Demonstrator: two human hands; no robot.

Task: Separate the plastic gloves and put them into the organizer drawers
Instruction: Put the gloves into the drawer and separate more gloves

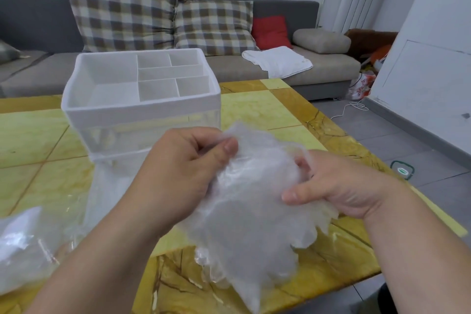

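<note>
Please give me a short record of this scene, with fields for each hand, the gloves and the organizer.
left hand: pinches the upper edge of the plastic gloves
right hand: grips the right side of the gloves
plastic gloves: one bunched stack, held above the table
organizer: on the table behind the hands, top divided into compartments
clear bag: on the table, at the left

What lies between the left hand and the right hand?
Head view: a bunch of clear plastic gloves, pinched by the left hand and held by the right hand.

Crumpled clear plastic gloves (244,201) before a white compartmented organizer (142,99)
</note>
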